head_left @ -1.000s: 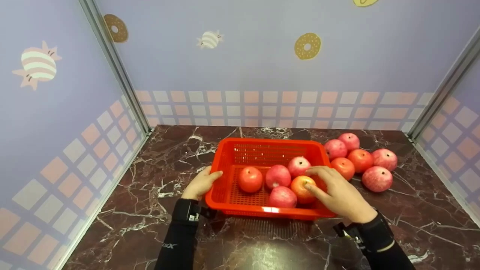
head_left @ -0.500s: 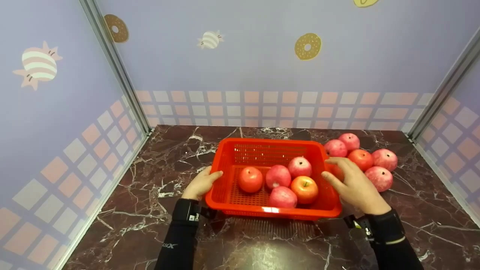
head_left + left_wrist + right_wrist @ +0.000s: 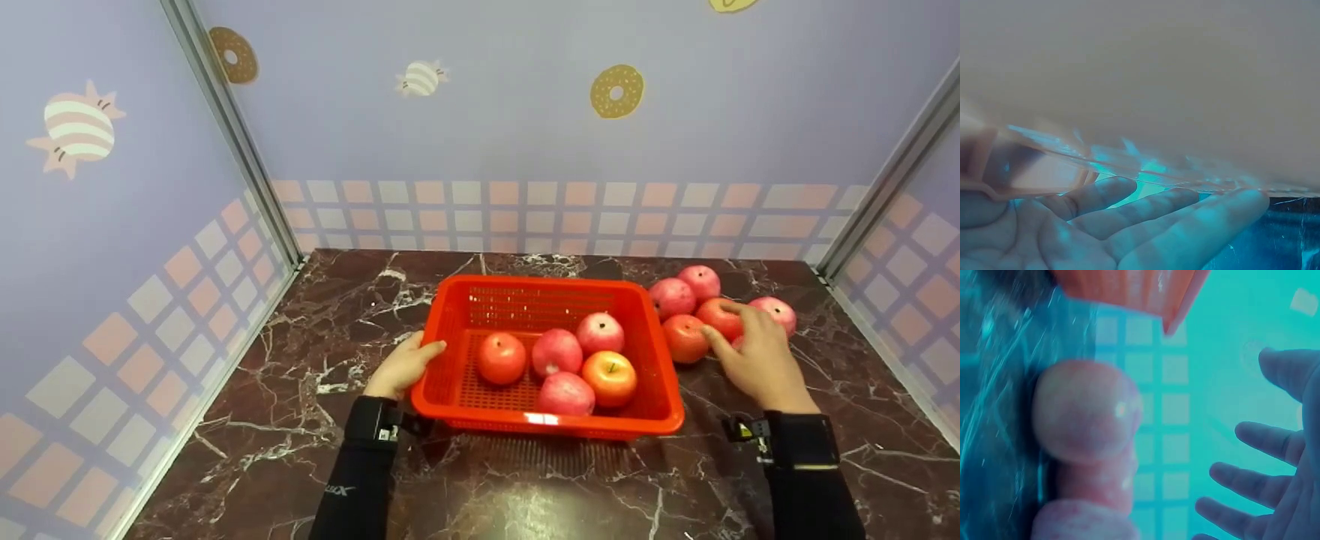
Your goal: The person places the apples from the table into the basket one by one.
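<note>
Gripping the red basket [image 3: 495,418] by its left rim with the left hand [image 3: 401,369], hovering the right hand [image 3: 765,358], loose-fingered, over clustered fruits [image 3: 684,339] on the worktop [image 3: 345,315], across the right wall [image 3: 663,367] from five fruits [image 3: 556,352] inside, facing a doughnut-printed panel [image 3: 517,127], unreadable lettering [image 3: 339,491] on the left sleeve [image 3: 351,469].

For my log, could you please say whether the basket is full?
Only partly: the basket holds five fruits, with bare floor showing.

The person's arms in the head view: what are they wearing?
The left sleeve and right sleeve are black, the left one with pale lettering. Each wrist has a black strap with a small dark device on the side toward the other arm. The left hand and right hand wear no gloves.
</note>
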A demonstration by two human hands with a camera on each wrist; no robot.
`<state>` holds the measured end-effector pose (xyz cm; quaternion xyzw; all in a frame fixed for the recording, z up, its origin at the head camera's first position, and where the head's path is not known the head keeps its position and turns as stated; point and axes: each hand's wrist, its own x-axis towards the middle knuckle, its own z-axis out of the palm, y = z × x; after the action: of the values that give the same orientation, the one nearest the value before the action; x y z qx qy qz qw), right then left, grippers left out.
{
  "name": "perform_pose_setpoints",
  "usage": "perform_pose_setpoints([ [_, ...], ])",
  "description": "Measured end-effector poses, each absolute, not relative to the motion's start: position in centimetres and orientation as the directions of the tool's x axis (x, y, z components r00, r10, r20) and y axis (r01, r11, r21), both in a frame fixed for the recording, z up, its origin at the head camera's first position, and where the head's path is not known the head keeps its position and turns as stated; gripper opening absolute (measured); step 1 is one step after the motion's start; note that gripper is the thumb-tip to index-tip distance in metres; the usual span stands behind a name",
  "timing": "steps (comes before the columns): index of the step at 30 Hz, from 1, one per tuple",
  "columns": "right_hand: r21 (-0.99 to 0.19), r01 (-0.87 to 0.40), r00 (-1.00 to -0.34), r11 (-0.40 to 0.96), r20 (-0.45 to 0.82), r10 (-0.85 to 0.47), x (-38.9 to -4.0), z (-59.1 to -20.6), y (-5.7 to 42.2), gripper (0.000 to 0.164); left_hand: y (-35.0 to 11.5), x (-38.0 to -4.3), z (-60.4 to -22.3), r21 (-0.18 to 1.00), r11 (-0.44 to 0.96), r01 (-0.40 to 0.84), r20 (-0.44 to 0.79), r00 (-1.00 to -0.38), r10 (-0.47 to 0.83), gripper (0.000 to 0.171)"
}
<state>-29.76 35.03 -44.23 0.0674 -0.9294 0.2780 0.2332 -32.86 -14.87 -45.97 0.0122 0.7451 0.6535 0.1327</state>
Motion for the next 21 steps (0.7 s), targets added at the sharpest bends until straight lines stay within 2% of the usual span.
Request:
perform_pose_setpoints([
  [6, -0.491, -0.154, -0.903, 0.858, 0.423, 0.08, -30.2, -45.6, 37.1, 0.052, -14.9, -32.9, -45.9, 0.976, 0.156, -0.154, -0.183, -0.965, 0.188, 0.042],
  [12, -0.502, -0.002, -0.946, 0.865, 0.282, 0.161, -30.4, -46.9, 38.2, 0.058, -14.9, -32.9, -46.0, 0.974, 0.175, -0.143, -0.175, -0.966, 0.188, 0.04],
  [21, -0.496, 0.039, -0.971, 0.868, 0.187, 0.151, -30.8, -48.5, 39.1, 0.068, -14.9, -32.9, -46.1, 0.975, 0.176, -0.138, -0.171, -0.967, 0.189, 0.04],
])
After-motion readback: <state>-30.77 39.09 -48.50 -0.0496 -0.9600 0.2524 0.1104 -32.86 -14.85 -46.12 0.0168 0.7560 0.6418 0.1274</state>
